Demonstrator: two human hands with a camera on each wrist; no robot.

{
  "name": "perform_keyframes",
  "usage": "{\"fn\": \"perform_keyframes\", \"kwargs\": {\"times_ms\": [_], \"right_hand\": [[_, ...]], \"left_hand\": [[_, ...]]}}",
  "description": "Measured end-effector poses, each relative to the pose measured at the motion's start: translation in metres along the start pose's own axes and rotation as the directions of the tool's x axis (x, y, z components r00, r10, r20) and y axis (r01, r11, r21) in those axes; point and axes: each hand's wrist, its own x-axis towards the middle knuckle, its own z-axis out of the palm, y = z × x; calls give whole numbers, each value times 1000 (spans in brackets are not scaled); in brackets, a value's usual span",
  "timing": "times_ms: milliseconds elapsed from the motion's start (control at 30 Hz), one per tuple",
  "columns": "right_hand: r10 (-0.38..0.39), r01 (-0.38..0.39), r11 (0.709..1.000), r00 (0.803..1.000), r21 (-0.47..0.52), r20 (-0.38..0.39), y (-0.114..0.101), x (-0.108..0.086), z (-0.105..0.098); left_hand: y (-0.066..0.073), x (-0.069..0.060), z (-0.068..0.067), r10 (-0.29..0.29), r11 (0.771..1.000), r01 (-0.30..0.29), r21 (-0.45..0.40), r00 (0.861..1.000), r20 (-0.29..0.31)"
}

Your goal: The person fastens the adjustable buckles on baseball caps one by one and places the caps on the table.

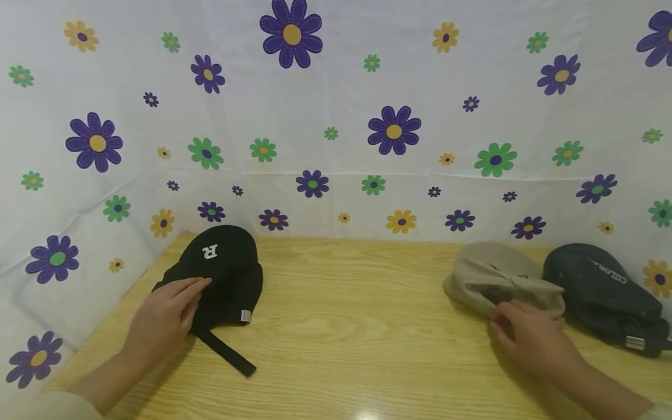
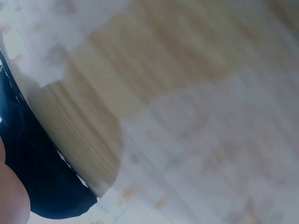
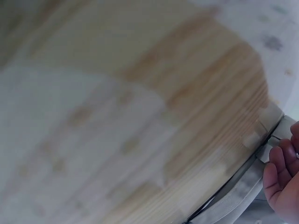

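Note:
A black cap (image 1: 226, 280) with a white letter R lies at the left of the table, its strap trailing toward the front. My left hand (image 1: 163, 315) rests on the near left part of this cap, fingers together and fairly straight. At the right is a beige cap (image 1: 488, 274) with a creased, partly sunken crown. My right hand (image 1: 535, 338) is at its near edge, fingers loosely curled; the right wrist view shows these fingers (image 3: 278, 172) beside the cap, with no fabric visibly gripped. The left wrist view shows the black cap (image 2: 37, 172) and little of the hand.
A dark cap (image 1: 604, 291) with light lettering and a metal strap buckle lies right of the beige cap, against it. Wood-grain table surface (image 1: 346, 315) stretches between the caps. A white flower-printed cloth (image 1: 336, 105) hangs behind and at the left side.

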Motion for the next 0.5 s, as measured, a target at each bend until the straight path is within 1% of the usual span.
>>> {"fn": "perform_keyframes", "kwargs": {"times_ms": [233, 500], "right_hand": [[19, -20, 1000, 1000, 12, 22, -4, 2, 0], [-10, 9, 1000, 999, 20, 37, -9, 2, 2]], "left_hand": [[6, 3, -1, 5, 1000, -5, -6, 1000, 9], [10, 4, 1, 29, 999, -29, -14, 999, 13]]}}
